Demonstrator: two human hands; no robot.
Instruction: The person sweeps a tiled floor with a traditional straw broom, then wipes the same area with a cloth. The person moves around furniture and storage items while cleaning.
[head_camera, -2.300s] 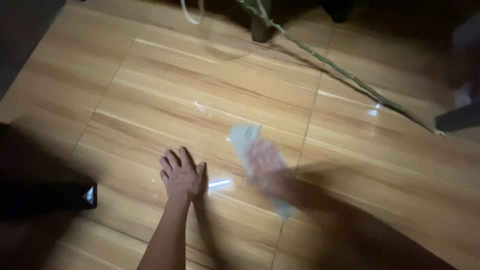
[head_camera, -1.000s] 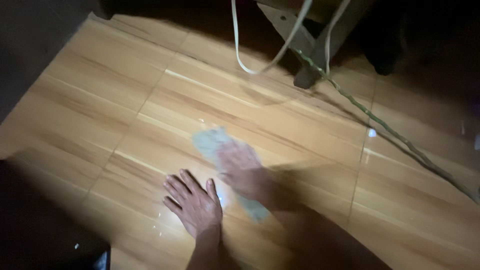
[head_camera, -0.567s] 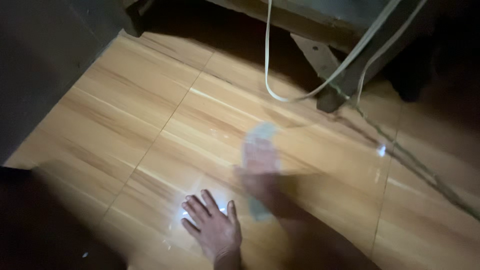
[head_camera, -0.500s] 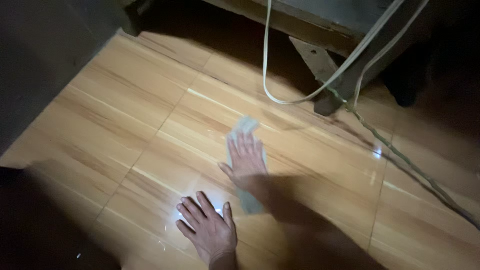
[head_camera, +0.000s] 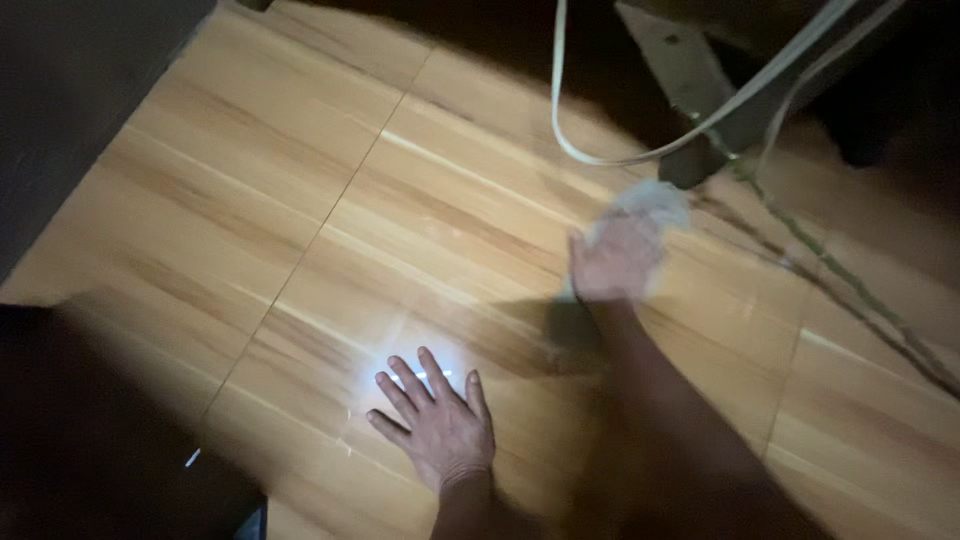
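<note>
My left hand lies flat on the wood-look tiled floor, fingers spread, beside a bright glare spot. My right hand is stretched forward and pressed down on a pale cloth, which shows past the fingertips. The cloth lies close to the foot of a dark furniture leg. The right hand and cloth are blurred.
A pale cord loops down from the top of the view to the floor near the furniture leg. A thin greenish cable runs along the floor to the right. A dark wall or panel stands at the left; deep shadow fills the lower left.
My right hand has pushed the cloth forward and to the right, toward the furniture leg. My left hand stays planted on the floor. The view has shifted forward.
</note>
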